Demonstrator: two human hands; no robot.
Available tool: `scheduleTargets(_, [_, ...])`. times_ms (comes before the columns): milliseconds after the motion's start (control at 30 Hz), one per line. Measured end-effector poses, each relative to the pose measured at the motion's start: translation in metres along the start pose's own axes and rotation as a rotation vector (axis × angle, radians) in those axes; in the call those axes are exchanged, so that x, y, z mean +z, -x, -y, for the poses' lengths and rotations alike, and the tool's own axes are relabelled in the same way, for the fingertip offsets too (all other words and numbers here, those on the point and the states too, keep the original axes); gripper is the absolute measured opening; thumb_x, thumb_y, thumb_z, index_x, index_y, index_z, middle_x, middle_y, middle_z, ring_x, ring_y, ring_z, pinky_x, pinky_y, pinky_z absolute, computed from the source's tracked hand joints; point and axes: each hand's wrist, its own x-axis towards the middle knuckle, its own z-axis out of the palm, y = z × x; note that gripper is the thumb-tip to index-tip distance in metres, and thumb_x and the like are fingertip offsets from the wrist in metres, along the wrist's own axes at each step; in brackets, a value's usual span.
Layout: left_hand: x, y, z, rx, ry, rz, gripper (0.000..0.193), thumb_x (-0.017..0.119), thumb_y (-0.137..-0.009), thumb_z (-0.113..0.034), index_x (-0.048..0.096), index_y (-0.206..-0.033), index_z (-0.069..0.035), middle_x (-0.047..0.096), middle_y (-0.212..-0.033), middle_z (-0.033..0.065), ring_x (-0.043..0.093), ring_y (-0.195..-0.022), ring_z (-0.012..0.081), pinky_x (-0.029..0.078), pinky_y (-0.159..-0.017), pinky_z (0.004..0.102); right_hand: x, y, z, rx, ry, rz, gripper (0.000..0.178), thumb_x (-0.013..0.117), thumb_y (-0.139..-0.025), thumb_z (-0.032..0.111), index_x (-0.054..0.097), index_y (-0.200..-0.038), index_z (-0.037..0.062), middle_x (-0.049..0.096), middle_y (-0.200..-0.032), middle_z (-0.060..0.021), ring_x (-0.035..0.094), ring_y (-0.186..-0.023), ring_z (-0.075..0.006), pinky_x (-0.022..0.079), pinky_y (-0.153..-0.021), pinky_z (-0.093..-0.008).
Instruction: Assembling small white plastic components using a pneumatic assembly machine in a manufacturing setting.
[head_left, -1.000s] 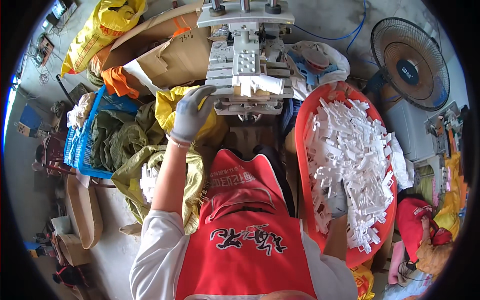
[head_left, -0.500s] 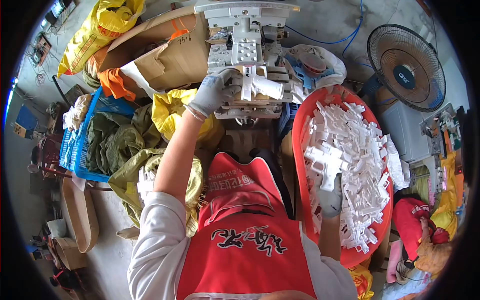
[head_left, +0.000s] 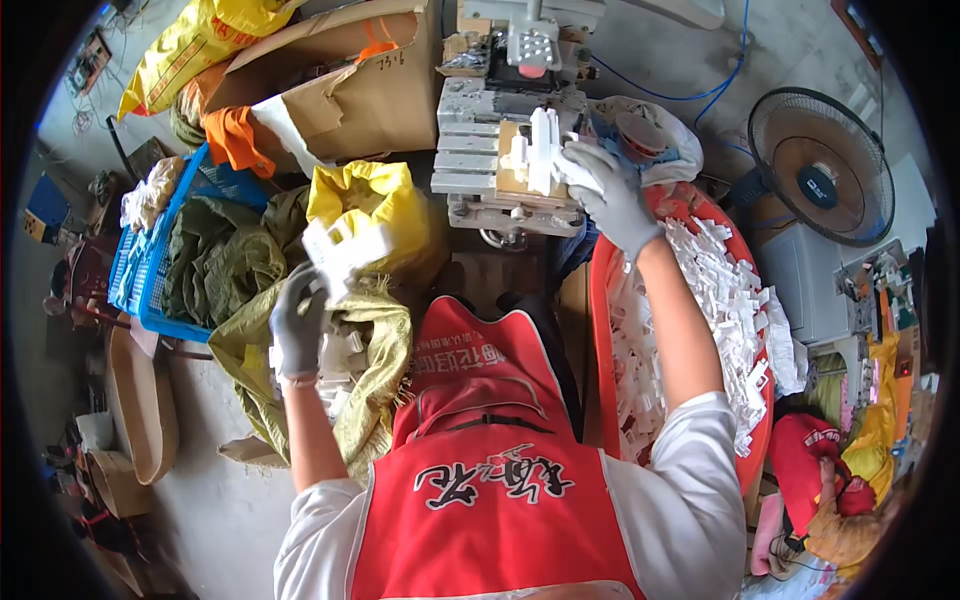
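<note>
Concrete floor point(head_left: 225, 525), red tub point(head_left: 602, 340), olive sack point(head_left: 382, 335); left grip point(head_left: 298, 325) pinches white piece point(head_left: 345, 252), right grip point(head_left: 618, 205) second piece point(head_left: 544, 150).

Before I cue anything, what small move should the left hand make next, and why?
Probably the left hand should guide the blurred white piece beside it down into the olive sack: its mouth is open nearby, and other white pieces lie inside.

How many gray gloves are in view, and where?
2: one on the left hand, beside a blurred white piece over the olive sack; one on the right hand, at another white piece on the machine. Others may be hidden.
</note>
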Motion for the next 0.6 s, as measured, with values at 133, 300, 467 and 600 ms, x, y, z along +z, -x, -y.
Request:
scheduleTargets(133, [-0.061, 0.07, 0.062, -0.221, -0.125, -0.191, 0.024, 0.064, -0.082, -0.007, 0.062, -0.105, -0.004, 0.067, -0.095, 0.0054, 0.06, -0.079, 0.011, 0.049, -0.073, 0.0262, 0.008, -0.017, -0.013, -0.069, -0.044, 0.143, 0.039, 0.056, -0.083, 0.01, 0.054, -0.122, 0.007, 0.052, -0.126, -0.0129, 0.046, -0.121, -0.0285, 0.035, -0.102, -0.0345])
scheduleTargets(300, [-0.092, 0.125, 0.125, -0.337, -0.09, -0.302, 0.021, 0.06, -0.086, -0.012, 0.062, -0.105, -0.007, 0.063, -0.084, 0.0015, 0.057, -0.072, 0.0122, 0.047, -0.067, 0.0267, 0.006, -0.024, -0.026, -0.195, 0.082, 0.175, 0.035, 0.051, -0.083, 0.004, 0.056, -0.117, 0.002, 0.055, -0.121, -0.0179, 0.052, -0.113, -0.0307, 0.038, -0.1, -0.0369])
scheduleTargets(467, [-0.096, 0.127, 0.118, -0.447, -0.255, -0.29, 0.024, 0.065, -0.083, -0.019, 0.063, -0.106, -0.011, 0.064, -0.084, 0.0084, 0.061, -0.074, 0.017, 0.048, -0.069, 0.0298, 0.001, -0.02, -0.007, -0.201, 0.102, 0.297, 0.049, 0.047, -0.081, -0.003, 0.047, -0.129, 0.0062, 0.045, -0.132, -0.0154, 0.04, -0.124, -0.0312, 0.031, -0.105, -0.0361])
scheduleTargets(600, [-0.103, 0.14, 0.12, -0.547, -0.347, -0.256, 0.026, 0.063, -0.084, -0.021, 0.062, -0.108, -0.011, 0.064, -0.084, 0.0088, 0.061, -0.075, 0.0173, 0.048, -0.07, 0.0304, -0.005, -0.027, 0.001, -0.144, 0.097, 0.367, 0.051, 0.051, -0.079, 0.001, 0.046, -0.13, 0.0074, 0.043, -0.135, -0.0146, 0.038, -0.126, -0.0312, 0.029, -0.106, -0.0367])
